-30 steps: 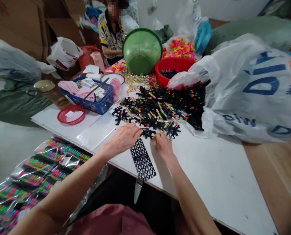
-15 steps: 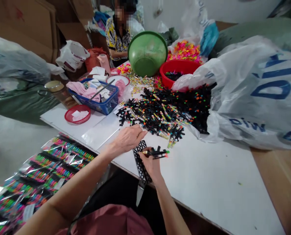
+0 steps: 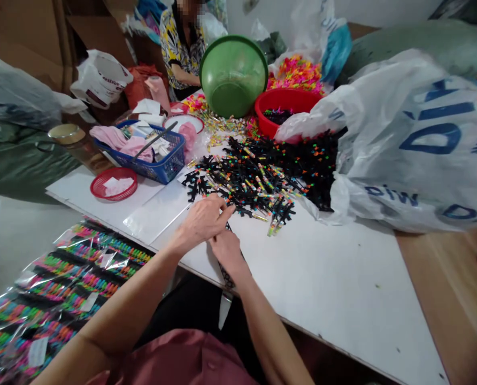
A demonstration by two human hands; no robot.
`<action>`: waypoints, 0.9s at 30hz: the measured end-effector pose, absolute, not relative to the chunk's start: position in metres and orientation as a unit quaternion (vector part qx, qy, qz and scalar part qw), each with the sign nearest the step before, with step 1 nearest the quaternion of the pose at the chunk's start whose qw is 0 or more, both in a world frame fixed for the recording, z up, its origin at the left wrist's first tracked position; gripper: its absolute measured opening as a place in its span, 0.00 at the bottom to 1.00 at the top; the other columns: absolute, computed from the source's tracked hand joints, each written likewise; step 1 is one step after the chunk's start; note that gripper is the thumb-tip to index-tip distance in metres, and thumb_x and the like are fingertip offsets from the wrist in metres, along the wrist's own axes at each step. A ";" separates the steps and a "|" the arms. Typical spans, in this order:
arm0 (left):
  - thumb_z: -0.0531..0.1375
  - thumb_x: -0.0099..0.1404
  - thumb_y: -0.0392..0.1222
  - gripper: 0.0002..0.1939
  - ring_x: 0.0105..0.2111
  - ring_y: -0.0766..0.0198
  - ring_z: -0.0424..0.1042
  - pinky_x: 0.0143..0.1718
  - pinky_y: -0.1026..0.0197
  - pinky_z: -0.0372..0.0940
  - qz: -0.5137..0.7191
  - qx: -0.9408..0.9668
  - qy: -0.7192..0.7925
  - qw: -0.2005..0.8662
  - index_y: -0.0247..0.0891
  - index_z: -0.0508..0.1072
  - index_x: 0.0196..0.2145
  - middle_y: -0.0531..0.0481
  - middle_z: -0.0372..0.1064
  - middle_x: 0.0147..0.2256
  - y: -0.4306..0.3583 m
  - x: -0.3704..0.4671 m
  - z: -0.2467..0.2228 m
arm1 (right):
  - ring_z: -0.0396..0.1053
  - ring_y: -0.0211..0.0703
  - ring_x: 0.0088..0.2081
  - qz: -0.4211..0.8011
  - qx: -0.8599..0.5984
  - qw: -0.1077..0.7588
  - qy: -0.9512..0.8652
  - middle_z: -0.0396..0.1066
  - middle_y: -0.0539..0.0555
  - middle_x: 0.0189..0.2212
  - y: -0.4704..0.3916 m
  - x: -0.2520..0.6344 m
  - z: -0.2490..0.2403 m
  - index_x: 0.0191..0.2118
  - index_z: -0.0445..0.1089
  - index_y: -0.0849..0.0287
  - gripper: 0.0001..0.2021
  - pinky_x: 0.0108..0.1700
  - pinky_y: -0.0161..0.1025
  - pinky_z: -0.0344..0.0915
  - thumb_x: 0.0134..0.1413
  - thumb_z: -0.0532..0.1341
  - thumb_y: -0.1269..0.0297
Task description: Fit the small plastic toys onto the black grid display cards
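My left hand (image 3: pixel 207 218) is closed above the white tabletop, at the near edge of a pile of small black toy guns (image 3: pixel 238 184). Its fingertips are bent down and hide what they pinch, if anything. Against it, just below, my right hand (image 3: pixel 227 250) is curled over a black perforated strip (image 3: pixel 227 277). Most of the right fingers are out of sight under the left hand, so their contents do not show. A pale flat blade-like piece (image 3: pixel 224 310) juts from the strip's near end, past the table edge.
A blue basket (image 3: pixel 158 170) with cloths and a small red basket (image 3: pixel 94 187) stand at left. Behind the pile are a green basin (image 3: pixel 234 77) and a red basin (image 3: pixel 262 115). A large plastic bag (image 3: pixel 383 160) bulges at right. Packed bags (image 3: pixel 78 267) lie below left. Another person (image 3: pixel 182 53) sits opposite.
My right hand has moved up and left along the strip to meet the left hand. The black toy guns seen in it before no longer show. The view has shifted slightly.
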State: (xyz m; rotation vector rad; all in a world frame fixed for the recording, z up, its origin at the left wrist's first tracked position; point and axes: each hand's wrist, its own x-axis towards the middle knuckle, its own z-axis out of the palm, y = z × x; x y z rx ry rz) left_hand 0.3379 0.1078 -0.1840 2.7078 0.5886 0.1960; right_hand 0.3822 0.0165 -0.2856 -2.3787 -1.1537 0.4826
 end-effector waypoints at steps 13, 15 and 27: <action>0.40 0.70 0.48 0.24 0.36 0.63 0.67 0.43 0.58 0.60 0.148 0.958 0.007 0.246 0.36 0.67 0.25 0.48 0.68 0.30 0.119 0.328 -0.180 | 0.65 0.38 0.24 0.143 -0.855 0.405 -0.290 0.68 0.51 0.25 -0.029 0.424 -0.288 0.37 0.66 0.61 0.11 0.28 0.33 0.60 0.51 0.56 0.59; 0.38 0.70 0.50 0.26 0.29 0.64 0.65 0.37 0.60 0.60 0.121 0.964 0.037 0.232 0.36 0.63 0.21 0.50 0.64 0.23 0.119 0.330 -0.180 | 0.67 0.39 0.24 0.191 -0.811 0.489 -0.259 0.70 0.51 0.24 -0.028 0.391 -0.294 0.37 0.67 0.61 0.14 0.28 0.34 0.63 0.50 0.57 0.55; 0.38 0.68 0.56 0.31 0.29 0.61 0.69 0.33 0.60 0.58 0.110 0.940 0.223 0.232 0.36 0.71 0.24 0.48 0.70 0.25 0.112 0.348 -0.179 | 0.71 0.47 0.34 0.104 -0.884 0.261 -0.373 0.71 0.60 0.31 -0.001 0.350 -0.301 0.37 0.69 0.62 0.13 0.36 0.38 0.65 0.59 0.50 0.61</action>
